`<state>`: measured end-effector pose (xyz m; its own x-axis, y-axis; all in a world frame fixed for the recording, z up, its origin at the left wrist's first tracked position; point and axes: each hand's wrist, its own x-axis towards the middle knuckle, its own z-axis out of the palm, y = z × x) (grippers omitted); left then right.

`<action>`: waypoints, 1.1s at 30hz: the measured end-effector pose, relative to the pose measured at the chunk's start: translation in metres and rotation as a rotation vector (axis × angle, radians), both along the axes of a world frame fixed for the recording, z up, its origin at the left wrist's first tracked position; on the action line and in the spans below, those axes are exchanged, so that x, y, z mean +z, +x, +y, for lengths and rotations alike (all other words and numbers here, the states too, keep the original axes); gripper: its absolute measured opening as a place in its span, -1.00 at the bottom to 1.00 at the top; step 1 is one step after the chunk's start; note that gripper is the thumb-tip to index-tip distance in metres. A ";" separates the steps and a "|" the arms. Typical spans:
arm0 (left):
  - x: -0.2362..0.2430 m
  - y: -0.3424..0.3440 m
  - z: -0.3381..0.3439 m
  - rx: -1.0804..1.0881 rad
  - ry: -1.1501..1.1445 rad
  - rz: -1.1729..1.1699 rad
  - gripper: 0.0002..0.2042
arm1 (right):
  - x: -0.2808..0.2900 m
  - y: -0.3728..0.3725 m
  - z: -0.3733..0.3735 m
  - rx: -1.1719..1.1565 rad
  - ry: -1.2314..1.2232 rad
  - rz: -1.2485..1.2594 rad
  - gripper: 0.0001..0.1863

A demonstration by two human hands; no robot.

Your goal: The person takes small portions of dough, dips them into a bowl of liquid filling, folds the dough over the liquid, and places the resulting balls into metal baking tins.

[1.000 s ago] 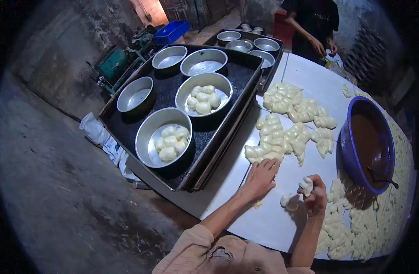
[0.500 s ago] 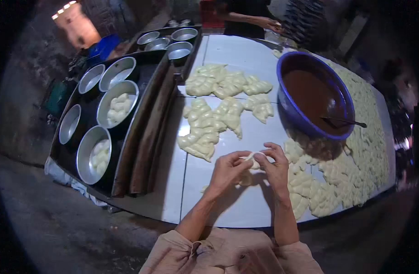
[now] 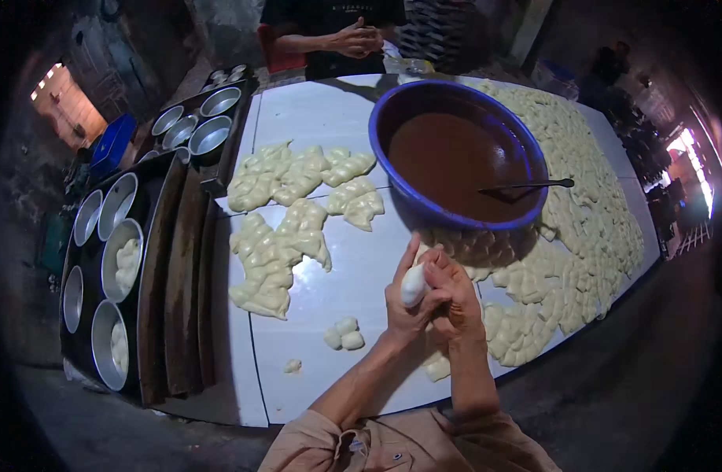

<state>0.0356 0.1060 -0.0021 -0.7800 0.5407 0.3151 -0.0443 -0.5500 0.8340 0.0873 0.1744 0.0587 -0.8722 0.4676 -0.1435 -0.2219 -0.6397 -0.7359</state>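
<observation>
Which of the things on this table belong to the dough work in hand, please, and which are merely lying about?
In use: left hand and right hand, together holding the dough piece; blue bowl of brown filling with its spoon; small dough pieces; cut dough rows.

Lying about: round tins on the tray; another person's clasped hands; blue crate.

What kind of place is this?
Probably a small bakery: rows of dough pieces cover a white table, beside round metal pans and a blue bowl of brown filling.

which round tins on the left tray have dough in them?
The two nearest tins in the right-hand row hold pale dough; the other tins look empty.
</observation>
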 end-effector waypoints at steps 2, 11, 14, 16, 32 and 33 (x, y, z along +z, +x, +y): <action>0.001 0.003 0.001 -0.085 0.018 -0.068 -0.03 | -0.004 -0.006 0.024 -0.018 0.088 -0.044 -0.88; -0.002 -0.036 -0.041 -0.211 -0.556 -0.256 -0.55 | -0.030 -0.054 0.216 0.112 1.174 -0.563 -0.84; -0.004 -0.037 -0.052 -0.242 -0.577 -0.229 -0.55 | -0.034 -0.069 0.213 0.452 1.412 -0.706 -0.81; -0.012 -0.040 -0.055 -0.259 -0.617 -0.209 -0.54 | -0.027 -0.072 0.207 0.518 1.256 -0.657 -0.82; 0.009 -0.039 -0.041 -0.330 -0.495 -0.314 -0.52 | 0.030 -0.070 0.119 0.271 0.325 -0.199 -0.84; 0.013 -0.039 -0.037 -0.326 -0.402 -0.359 -0.51 | 0.018 -0.071 0.106 0.277 0.216 -0.124 -0.84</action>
<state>-0.0036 0.0687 0.0110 -0.5748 0.7900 -0.2133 -0.4727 -0.1078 0.8746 0.0163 0.2802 0.0765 -0.9521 0.2471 -0.1799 0.0372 -0.4904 -0.8707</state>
